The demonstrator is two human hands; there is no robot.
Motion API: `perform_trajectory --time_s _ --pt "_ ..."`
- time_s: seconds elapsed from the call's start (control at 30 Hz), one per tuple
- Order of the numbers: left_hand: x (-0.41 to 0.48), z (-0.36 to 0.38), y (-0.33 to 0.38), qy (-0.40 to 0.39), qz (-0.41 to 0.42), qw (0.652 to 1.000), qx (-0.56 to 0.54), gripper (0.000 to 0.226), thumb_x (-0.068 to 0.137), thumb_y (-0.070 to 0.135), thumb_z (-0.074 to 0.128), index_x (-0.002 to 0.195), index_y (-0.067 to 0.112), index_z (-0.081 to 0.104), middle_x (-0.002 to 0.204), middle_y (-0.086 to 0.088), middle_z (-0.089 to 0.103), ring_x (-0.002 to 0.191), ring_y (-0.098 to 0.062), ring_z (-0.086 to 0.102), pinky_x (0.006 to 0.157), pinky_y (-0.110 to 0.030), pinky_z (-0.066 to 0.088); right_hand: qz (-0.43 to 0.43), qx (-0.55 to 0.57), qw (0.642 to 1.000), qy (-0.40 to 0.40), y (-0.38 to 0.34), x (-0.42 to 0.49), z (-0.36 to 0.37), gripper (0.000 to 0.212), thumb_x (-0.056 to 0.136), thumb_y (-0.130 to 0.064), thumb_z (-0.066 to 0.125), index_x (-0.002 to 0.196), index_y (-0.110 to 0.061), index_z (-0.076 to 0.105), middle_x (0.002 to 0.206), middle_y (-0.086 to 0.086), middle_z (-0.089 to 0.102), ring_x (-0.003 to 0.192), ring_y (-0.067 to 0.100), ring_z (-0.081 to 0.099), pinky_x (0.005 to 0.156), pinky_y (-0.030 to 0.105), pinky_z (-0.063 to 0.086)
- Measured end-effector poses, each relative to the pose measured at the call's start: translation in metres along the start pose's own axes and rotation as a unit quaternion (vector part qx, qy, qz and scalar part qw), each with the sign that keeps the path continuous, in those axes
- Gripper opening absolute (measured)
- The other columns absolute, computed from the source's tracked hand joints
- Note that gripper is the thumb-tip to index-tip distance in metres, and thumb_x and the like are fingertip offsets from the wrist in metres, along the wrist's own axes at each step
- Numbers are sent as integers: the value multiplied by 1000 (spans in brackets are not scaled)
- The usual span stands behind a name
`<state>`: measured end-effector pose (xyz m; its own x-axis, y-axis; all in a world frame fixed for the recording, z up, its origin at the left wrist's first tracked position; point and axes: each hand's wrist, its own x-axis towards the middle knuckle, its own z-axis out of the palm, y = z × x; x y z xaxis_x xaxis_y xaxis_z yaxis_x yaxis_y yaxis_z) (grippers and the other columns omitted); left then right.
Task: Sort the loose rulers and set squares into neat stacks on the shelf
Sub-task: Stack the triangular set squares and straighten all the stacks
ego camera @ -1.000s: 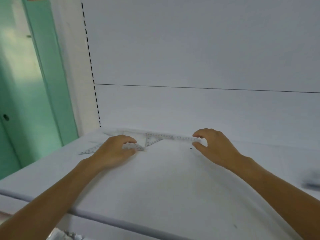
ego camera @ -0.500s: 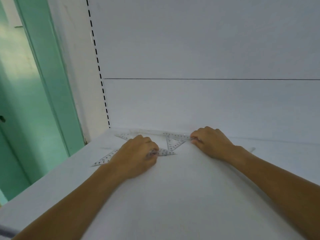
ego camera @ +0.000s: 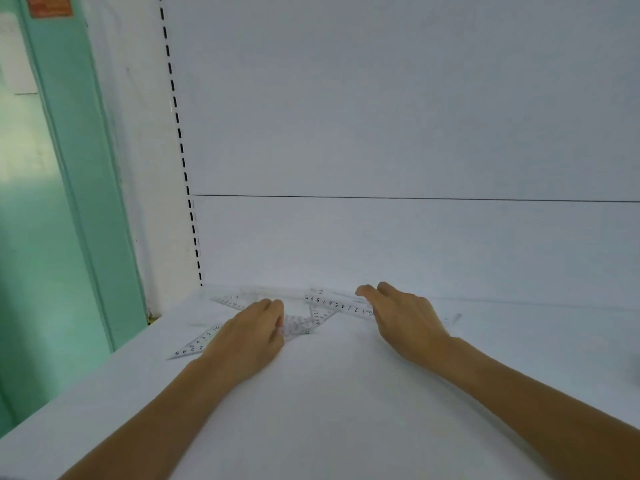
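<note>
shelf: a white shelf [ego camera: 346, 403] fills the lower half of the view, with both bare forearms reaching across it toward the back.
rulers and set squares: a loose scatter of clear plastic pieces lies flat at the back left corner of the shelf, overlapping one another, close to the back panel.
left hand: the left hand [ego camera: 249, 337] lies knuckles up on the scatter, its fingers bent down onto a clear set square [ego camera: 298, 327]; whether they pinch it or only press on it cannot be told.
long piece: a numbered edge [ego camera: 194, 346] sticks out from under the left hand toward the near left.
right hand: the right hand [ego camera: 407, 320] sits at the right end of the scatter, its fingers curled over the zero end of a straight ruler [ego camera: 337, 304]; the thumb is hidden.
straight ruler: it runs leftward from the right hand toward the back, its numbers 0 to 10 readable.
back panel: a white back panel [ego camera: 381, 133] with one thin horizontal seam.
upright: a slotted upright [ego camera: 180, 133] with black slots stands at the panel's left edge.
left side: a green door frame [ego camera: 69, 168] bearing an orange sticker [ego camera: 48, 5] at the top.
</note>
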<state>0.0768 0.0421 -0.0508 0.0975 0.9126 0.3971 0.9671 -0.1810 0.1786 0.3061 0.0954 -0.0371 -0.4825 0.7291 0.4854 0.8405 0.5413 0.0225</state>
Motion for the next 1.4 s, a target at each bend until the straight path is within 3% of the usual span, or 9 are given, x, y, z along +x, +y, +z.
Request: perform_trajectory --time_s 0.17,0.3,0.37,0.47,0.6,0.77,0.9,1.2,1.4 --pt "1 4 -2 3 17 999 33 28 83 1 46 108 12 49 104 -1 50 97 -19 50 84 -36 46 -11 13 1000 -21 9 -30 -22 40 95 -45 38 129 -23 38 111 -2 49 93 20 55 67 28 32" --pt "4 3 -1 67 80 993 52 44 54 -22 62 88 7 60 85 -5 47 77 -17 48 53 -38 54 -15 -20 999 -30 27 -48 -27 44 96 -44 37 133 -21 34 118 -1 47 103 20 53 68 29 33" --pt "6 -5 6 90 89 991 52 57 58 -24 61 104 8 57 99 -8 50 79 -21 54 60 -31 52 -1 -20 1000 -19 37 -54 -31 43 97 -44 36 134 -21 34 117 -2 48 102 19 53 68 28 34" --pt "10 -14 22 54 57 996 -32 67 83 -11 43 137 29 37 135 4 34 93 -22 58 81 -28 46 12 -16 1000 -3 49 -65 -39 41 98 -43 33 132 -22 35 114 -3 49 100 18 53 67 28 32" --pt "23 -11 68 22 56 995 -84 75 88 -1 37 139 51 17 122 8 31 82 -14 53 72 -21 38 28 -18 999 36 75 -86 -54 42 98 -44 29 132 -20 37 111 -2 51 98 18 53 67 27 31" --pt "40 4 155 -15 61 981 -183 66 82 9 56 134 44 37 111 4 33 80 -9 46 72 -13 36 38 -58 995 72 135 -120 -89 42 98 -40 36 132 -16 42 111 2 55 99 23 54 75 32 41" --pt "54 21 227 -19 95 964 -247 63 82 6 61 135 33 42 112 4 36 80 -5 54 67 0 37 40 -108 988 104 196 -156 -119 34 87 -31 56 112 -8 61 90 9 64 75 31 63 59 37 49" --pt "50 67 428 -59 221 956 -183 59 78 37 70 129 44 41 111 25 33 84 2 55 81 -23 48 143 5 988 63 371 -288 -187 40 91 -28 56 130 -18 50 104 -1 57 101 20 53 86 31 39" --pt "33 89 507 -71 191 969 -139 66 77 43 69 134 42 35 111 21 40 83 -4 55 85 -26 45 183 59 981 25 443 -334 -206 37 89 -26 59 124 -13 55 109 3 60 103 20 53 91 29 39"
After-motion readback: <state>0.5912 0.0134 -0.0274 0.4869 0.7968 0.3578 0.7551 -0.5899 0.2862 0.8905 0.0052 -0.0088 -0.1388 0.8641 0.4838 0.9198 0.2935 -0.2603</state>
